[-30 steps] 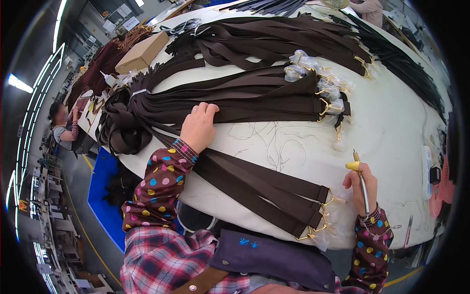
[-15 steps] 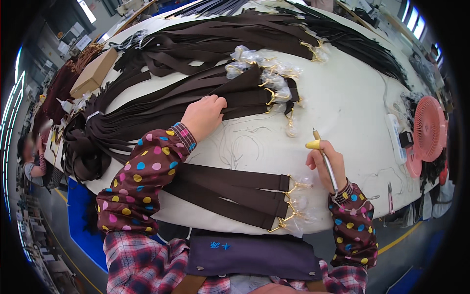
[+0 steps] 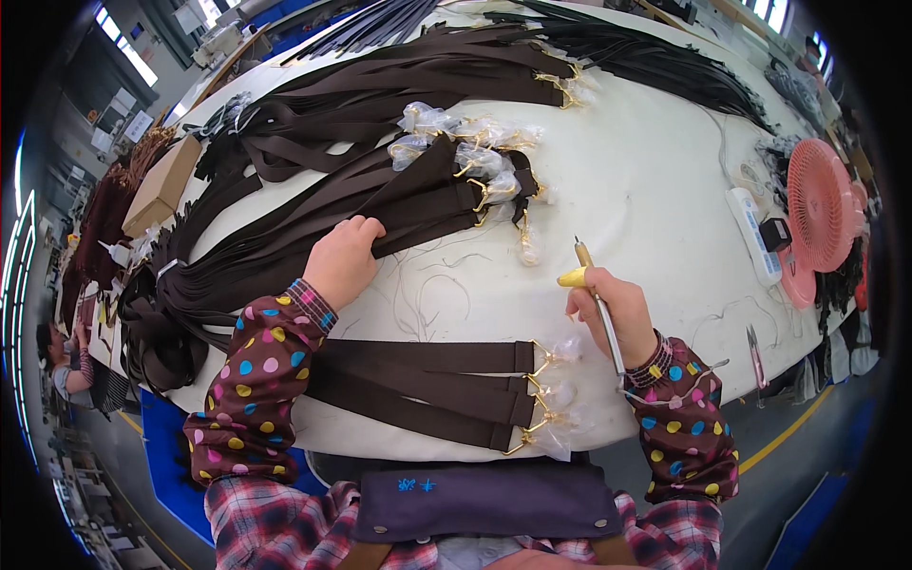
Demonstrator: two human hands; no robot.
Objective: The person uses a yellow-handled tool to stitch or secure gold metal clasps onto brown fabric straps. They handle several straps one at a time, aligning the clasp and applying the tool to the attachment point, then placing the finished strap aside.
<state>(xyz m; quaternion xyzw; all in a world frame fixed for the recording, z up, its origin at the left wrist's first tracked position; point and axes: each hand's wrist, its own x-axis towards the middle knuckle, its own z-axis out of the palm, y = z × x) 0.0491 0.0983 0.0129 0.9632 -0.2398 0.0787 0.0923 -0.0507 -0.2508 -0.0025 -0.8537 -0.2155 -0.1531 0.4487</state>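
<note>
My left hand (image 3: 344, 260) has its fingers curled over the near edge of a fanned bundle of dark brown straps (image 3: 418, 217). Gold hooks (image 3: 494, 190) wrapped in clear plastic hang at the bundle's right end. My right hand (image 3: 616, 312) grips a slim metal pen-shaped tool (image 3: 604, 325) with a brass-coloured tip and a thin cord, a yellow cover on one finger. Its tip points away from me, over the white tabletop and apart from the straps. Between my forearms lie several separate brown straps (image 3: 456, 399), their plastic-wrapped hooks near my right wrist.
More brown straps (image 3: 418, 71) and black strips (image 3: 646, 62) cover the table's far side. On the right are a white power strip (image 3: 755, 237), a pink fan (image 3: 821, 204) and small snips (image 3: 756, 356). A cardboard box (image 3: 163, 185) stands left. Loose threads (image 3: 437, 290) lie mid-table.
The whole view has shifted, so the table's things sit farther left. My left hand has drawn slightly back toward me along the bundle. The right hand keeps its hold on the tool.
</note>
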